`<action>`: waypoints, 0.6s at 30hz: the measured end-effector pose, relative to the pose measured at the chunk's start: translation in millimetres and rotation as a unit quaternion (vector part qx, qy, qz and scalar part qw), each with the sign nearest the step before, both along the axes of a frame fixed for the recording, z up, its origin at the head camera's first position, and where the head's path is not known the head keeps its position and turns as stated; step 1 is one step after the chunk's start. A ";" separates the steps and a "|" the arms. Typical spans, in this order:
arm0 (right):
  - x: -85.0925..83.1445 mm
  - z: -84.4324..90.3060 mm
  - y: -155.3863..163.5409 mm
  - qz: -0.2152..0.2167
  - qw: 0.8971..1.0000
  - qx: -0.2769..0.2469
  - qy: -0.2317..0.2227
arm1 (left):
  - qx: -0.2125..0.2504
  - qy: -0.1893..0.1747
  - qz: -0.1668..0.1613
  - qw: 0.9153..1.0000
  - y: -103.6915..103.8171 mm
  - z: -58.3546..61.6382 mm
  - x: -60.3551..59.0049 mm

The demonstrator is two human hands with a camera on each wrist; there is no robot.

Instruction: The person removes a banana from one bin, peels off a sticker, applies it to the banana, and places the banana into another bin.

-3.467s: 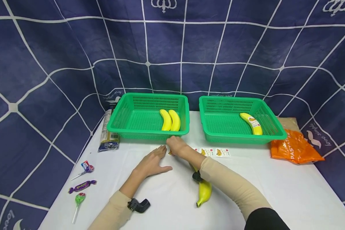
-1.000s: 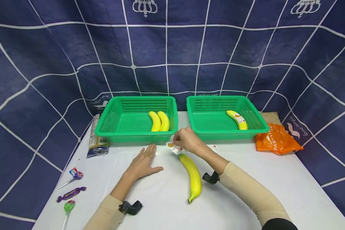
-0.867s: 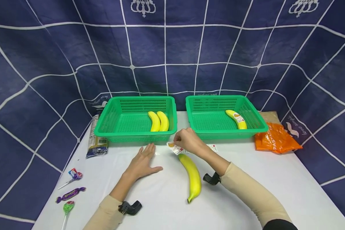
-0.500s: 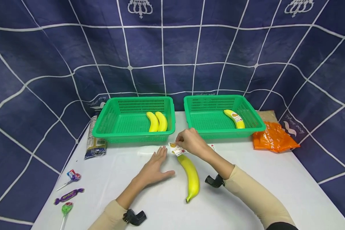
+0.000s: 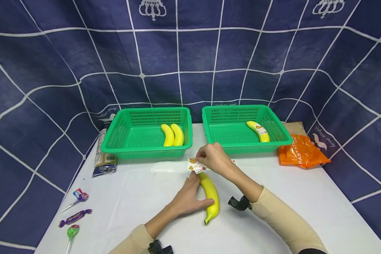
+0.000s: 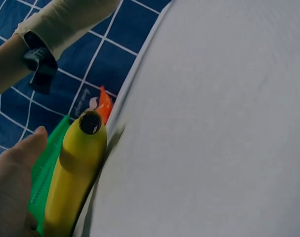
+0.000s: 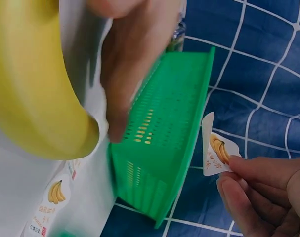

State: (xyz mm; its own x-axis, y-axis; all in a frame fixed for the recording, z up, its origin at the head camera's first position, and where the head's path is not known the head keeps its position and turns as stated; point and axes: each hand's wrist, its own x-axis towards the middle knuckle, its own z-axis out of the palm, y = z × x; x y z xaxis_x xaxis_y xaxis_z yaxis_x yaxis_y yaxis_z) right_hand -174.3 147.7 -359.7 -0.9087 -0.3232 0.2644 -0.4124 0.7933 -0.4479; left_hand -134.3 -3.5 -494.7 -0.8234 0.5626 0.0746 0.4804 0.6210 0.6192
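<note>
My right hand (image 5: pixel 213 157) pinches a white sticker (image 7: pixel 219 154) printed with bananas, between thumb and fingertips. In the right wrist view the sticker is bent and raised. Below it in the head view, a yellow banana (image 5: pixel 212 194) lies lengthwise on the white table, its stem end toward me. My left hand (image 5: pixel 188 197) is at the banana's left side, fingers stretched along it and thumb reaching over it; the left wrist view shows a gap between thumb and banana (image 6: pixel 75 173). Behind the right hand runs a sticker strip (image 7: pixel 48 202), partly hidden.
Two green baskets stand at the back: the left basket (image 5: pixel 114 141) holds two plain bananas (image 5: pixel 173 135), the right basket (image 5: pixel 216 120) one labelled banana (image 5: pixel 258 131). Pasta bags (image 5: pixel 301 151) (image 5: pixel 105 158) flank them. Two lollipops (image 5: pixel 73 231) (image 5: pixel 80 195) and a purple-wrapped candy (image 5: pixel 75 217) lie left.
The right hand has brought the sticker away from the strip, over the banana's far end. The left hand has moved right from the strip to the banana. The view has shifted slightly.
</note>
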 end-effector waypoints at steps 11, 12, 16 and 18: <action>12.5 6.0 5.9 -0.011 1.000 -0.007 0.009 | -0.050 0.007 -0.019 0.999 1.8 -4.6 -5.1; 13.0 6.1 6.4 -0.010 1.000 -0.006 0.010 | -0.051 0.011 -0.021 0.998 1.5 -4.7 -5.6; 14.9 6.3 8.3 -0.009 1.000 -0.003 0.013 | -0.058 0.026 -0.021 0.998 0.9 -6.4 -7.2; 16.4 5.7 9.6 -0.007 1.000 -0.005 0.014 | -0.060 0.032 -0.019 0.998 0.7 -7.7 -7.9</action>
